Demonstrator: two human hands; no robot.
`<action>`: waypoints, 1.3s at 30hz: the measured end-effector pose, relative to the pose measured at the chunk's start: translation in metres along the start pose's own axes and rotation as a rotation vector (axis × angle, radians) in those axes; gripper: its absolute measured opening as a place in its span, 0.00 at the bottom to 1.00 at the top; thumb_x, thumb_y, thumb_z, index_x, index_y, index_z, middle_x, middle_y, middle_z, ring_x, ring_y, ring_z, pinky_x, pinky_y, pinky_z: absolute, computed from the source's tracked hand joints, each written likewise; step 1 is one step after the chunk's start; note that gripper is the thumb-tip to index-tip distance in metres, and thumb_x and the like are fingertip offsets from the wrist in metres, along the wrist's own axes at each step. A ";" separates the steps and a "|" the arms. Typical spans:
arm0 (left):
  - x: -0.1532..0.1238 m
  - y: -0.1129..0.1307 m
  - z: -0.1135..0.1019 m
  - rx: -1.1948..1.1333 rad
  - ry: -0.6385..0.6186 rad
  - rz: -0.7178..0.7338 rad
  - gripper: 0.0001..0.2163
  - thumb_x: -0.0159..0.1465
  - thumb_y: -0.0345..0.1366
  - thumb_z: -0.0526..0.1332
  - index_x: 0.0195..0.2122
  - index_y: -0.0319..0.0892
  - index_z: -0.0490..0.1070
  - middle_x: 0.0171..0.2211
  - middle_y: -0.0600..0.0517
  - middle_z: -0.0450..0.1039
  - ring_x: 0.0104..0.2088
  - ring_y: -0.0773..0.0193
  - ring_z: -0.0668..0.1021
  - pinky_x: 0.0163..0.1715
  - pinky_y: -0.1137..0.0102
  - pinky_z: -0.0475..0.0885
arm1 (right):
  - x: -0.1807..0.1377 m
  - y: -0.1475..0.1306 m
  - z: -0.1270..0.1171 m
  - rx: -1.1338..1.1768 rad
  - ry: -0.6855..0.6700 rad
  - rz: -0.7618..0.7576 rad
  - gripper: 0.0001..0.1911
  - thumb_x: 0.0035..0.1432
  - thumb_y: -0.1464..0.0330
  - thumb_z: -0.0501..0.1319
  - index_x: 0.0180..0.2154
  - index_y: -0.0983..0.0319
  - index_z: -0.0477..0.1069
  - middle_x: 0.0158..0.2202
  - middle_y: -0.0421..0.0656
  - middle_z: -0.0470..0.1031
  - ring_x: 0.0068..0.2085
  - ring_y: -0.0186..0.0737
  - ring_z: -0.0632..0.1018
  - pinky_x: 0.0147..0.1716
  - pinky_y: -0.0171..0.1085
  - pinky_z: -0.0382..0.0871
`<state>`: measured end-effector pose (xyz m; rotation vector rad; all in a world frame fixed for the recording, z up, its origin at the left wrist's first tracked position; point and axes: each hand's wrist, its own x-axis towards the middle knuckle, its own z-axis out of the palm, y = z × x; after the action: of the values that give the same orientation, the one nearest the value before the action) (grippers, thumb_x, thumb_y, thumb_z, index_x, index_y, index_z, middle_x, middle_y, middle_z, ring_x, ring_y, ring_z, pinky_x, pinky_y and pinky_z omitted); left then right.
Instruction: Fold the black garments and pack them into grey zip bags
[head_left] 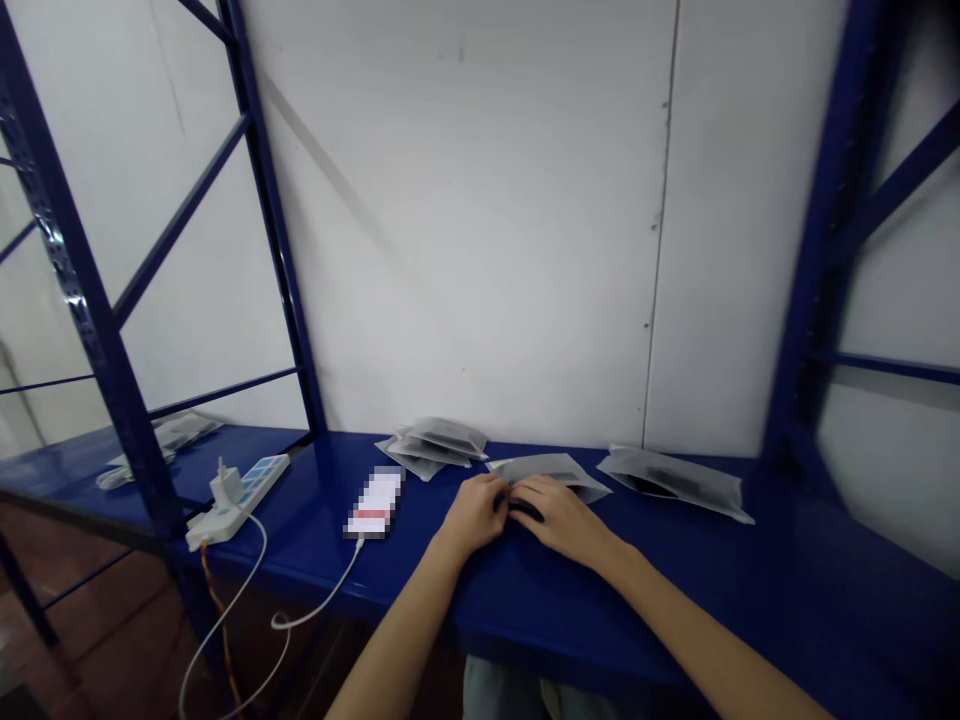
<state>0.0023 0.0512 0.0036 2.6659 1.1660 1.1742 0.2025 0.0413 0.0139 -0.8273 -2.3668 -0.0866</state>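
My left hand (477, 512) and my right hand (553, 512) are close together above the blue shelf, thumbs side by side. Between them is a small black curved object (527, 510), largely hidden by my fingers, so its kind is not clear. Both hands have their fingers curled in around it. Just behind them a frosted plastic bag (559, 466) lies flat, partly covered by my right hand. Another frosted bag with something dark inside (675, 480) rests to the right.
Several frosted bags (435, 441) are stacked at the back left. A phone (377, 500) is plugged into a white cable (330, 597) that hangs over the front edge near a power strip (238, 503). Blue posts (94, 290) flank the shelf (420, 560), backed by a white wall.
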 end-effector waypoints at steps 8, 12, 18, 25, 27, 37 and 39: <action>0.002 0.002 0.002 -0.005 0.013 0.015 0.09 0.62 0.23 0.57 0.35 0.42 0.75 0.33 0.49 0.78 0.35 0.61 0.79 0.37 0.69 0.70 | 0.001 0.001 0.002 -0.117 0.055 -0.050 0.13 0.71 0.71 0.53 0.42 0.61 0.77 0.40 0.48 0.79 0.43 0.49 0.78 0.48 0.48 0.73; 0.003 0.003 0.002 -0.067 0.065 0.006 0.10 0.61 0.22 0.57 0.35 0.42 0.75 0.33 0.49 0.78 0.35 0.60 0.79 0.38 0.69 0.71 | 0.002 -0.001 0.001 -0.152 0.097 -0.098 0.15 0.72 0.70 0.51 0.42 0.61 0.77 0.39 0.49 0.79 0.42 0.50 0.78 0.46 0.49 0.73; 0.005 0.006 0.000 -0.155 0.125 -0.003 0.10 0.58 0.21 0.57 0.32 0.43 0.73 0.34 0.50 0.78 0.35 0.61 0.78 0.38 0.70 0.70 | 0.002 0.001 0.002 -0.224 0.136 -0.081 0.18 0.73 0.71 0.47 0.42 0.61 0.77 0.38 0.48 0.79 0.41 0.49 0.78 0.43 0.47 0.72; 0.006 0.004 -0.009 -0.040 0.299 -0.187 0.13 0.52 0.18 0.53 0.29 0.44 0.69 0.32 0.52 0.74 0.34 0.61 0.77 0.36 0.71 0.66 | 0.001 0.014 -0.017 -0.302 0.134 -0.032 0.17 0.68 0.77 0.49 0.41 0.63 0.77 0.42 0.52 0.79 0.46 0.52 0.77 0.46 0.48 0.69; 0.005 0.001 -0.011 -0.017 0.344 -0.254 0.13 0.52 0.18 0.53 0.28 0.44 0.68 0.32 0.53 0.74 0.34 0.62 0.76 0.35 0.71 0.65 | -0.001 0.022 -0.024 -0.318 0.153 0.006 0.17 0.66 0.79 0.49 0.42 0.63 0.76 0.44 0.52 0.79 0.46 0.52 0.77 0.46 0.47 0.68; 0.005 -0.006 -0.012 0.012 0.453 -0.390 0.10 0.53 0.19 0.54 0.26 0.43 0.62 0.29 0.54 0.69 0.31 0.63 0.72 0.33 0.71 0.60 | -0.013 0.050 -0.047 -0.467 0.255 0.248 0.12 0.62 0.79 0.51 0.36 0.61 0.70 0.35 0.48 0.77 0.38 0.47 0.76 0.39 0.41 0.64; 0.004 -0.005 -0.010 -0.029 0.409 -0.324 0.11 0.54 0.18 0.54 0.27 0.43 0.63 0.29 0.54 0.69 0.32 0.63 0.72 0.33 0.71 0.60 | -0.015 0.054 -0.047 -0.468 0.252 0.317 0.11 0.64 0.77 0.51 0.37 0.61 0.70 0.34 0.47 0.77 0.35 0.45 0.76 0.35 0.40 0.64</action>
<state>-0.0059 0.0550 0.0123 2.1559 1.5399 1.6921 0.2689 0.0647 0.0356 -1.3163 -1.9748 -0.5932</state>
